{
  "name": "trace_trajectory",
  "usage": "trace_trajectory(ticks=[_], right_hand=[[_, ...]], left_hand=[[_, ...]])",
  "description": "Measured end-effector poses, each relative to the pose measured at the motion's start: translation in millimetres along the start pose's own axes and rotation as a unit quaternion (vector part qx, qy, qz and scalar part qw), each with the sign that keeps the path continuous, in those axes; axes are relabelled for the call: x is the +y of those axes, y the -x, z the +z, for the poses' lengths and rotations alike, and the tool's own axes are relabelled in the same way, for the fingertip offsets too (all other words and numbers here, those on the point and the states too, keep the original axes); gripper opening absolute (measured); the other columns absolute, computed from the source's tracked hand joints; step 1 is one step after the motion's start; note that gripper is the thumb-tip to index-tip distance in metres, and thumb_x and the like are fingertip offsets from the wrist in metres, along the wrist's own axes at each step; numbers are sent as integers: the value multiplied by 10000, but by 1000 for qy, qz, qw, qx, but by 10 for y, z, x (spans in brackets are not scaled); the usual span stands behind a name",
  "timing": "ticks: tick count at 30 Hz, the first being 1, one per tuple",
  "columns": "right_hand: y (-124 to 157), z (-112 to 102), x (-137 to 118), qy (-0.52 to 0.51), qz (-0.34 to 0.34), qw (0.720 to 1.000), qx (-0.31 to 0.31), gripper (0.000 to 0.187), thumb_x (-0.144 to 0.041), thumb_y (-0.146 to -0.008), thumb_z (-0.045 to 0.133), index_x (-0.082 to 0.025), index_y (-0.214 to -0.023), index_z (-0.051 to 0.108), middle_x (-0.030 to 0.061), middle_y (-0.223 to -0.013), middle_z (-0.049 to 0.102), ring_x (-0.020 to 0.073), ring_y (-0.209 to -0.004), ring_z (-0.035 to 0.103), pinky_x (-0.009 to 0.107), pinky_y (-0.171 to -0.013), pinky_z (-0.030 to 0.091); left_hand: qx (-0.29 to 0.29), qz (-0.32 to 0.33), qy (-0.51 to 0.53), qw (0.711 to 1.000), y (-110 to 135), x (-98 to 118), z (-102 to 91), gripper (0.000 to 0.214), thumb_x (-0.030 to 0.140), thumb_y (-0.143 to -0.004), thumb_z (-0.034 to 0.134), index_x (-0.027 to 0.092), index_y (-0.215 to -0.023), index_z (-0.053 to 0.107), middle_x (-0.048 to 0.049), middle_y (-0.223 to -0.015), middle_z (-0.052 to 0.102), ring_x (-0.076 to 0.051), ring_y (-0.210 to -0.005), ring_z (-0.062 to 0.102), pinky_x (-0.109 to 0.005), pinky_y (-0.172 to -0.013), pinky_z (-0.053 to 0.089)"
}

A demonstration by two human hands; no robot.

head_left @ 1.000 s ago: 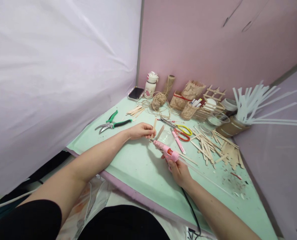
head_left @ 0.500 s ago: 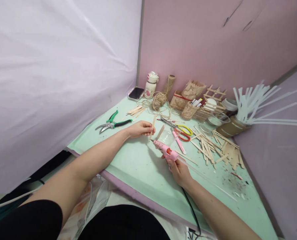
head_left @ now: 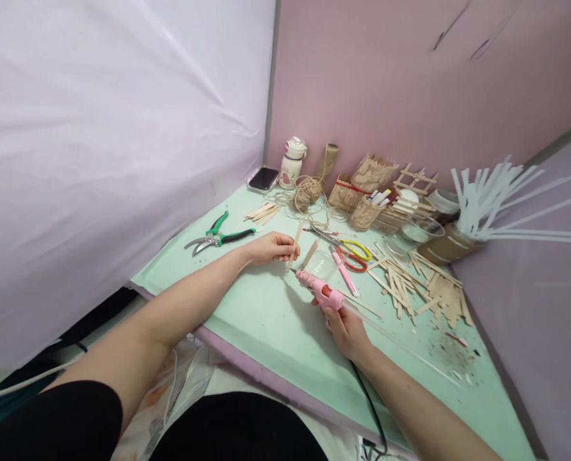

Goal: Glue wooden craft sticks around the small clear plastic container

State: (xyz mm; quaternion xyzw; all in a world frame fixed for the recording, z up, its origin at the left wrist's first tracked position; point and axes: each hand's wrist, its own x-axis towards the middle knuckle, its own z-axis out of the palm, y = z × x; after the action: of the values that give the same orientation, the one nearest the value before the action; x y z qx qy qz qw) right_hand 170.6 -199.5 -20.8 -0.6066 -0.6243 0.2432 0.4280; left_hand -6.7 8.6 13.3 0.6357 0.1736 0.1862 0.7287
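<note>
Head view, left hand: fingers pinched together on a wooden craft stick; the left hand is just above the table.
Craft stick: tilted near upright, lower end at the glue gun's nozzle; contact between the two cannot be confirmed.
Right hand: the right hand has its fingers wrapped around the handle of a pink hot-glue gun (trigger finger hidden; pressure on it cannot be told).
Glue supply: a long clear glue stick projects from the gun's rear.
Adjacent: a second stick stands tilted beside a clear plastic piece.
Joined work: a stick lattice at the rear appears assembled.
Outstanding: the held stick is unattached to any other; loose craft sticks lie heaped and, in my judgement, unglued.
</note>
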Motion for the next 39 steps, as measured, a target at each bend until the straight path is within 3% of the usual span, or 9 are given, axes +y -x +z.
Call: trace_trajectory(ticks=[9,21,29,39], right_hand=[[5,0,43,-11,7,1000,-1,611,-663,-915,354,-163,-985,699,26,-629,542,172,-571,526,263,-496,426],[0,0,20,0,18,1000,-13,596,-655,-918,354,-172,-952,701,21,-592,535,179,-569,529,263,-490,422],[12,2,54,-6,15,1000,-9,612,-664,-913,358,-162,-1001,697,20,-617,531,172,-566,522,261,-493,425],[15,1,46,-9,23,1000,-18,606,-661,-915,359,-163,-995,695,3,-597,487,149,-515,468,245,-447,389]], left_hand=[[-12,-22,-9,1000,8,4,18,423,461,-637,822,76,-767,704,-20,-661,646,-46,-533,470,-182,-514,339],[17,-8,3,1000,2,8,11,406,435,-637,826,75,-779,702,-4,-655,616,-51,-557,468,-188,-547,352],[-7,2,7,1000,-6,-32,26,404,395,-655,826,94,-887,690,-19,-696,645,-60,-564,504,-189,-539,368],[-17,16,-5,1000,-9,-44,27,358,374,-663,818,93,-842,687,-17,-697,644,-70,-581,526,-201,-565,390]])
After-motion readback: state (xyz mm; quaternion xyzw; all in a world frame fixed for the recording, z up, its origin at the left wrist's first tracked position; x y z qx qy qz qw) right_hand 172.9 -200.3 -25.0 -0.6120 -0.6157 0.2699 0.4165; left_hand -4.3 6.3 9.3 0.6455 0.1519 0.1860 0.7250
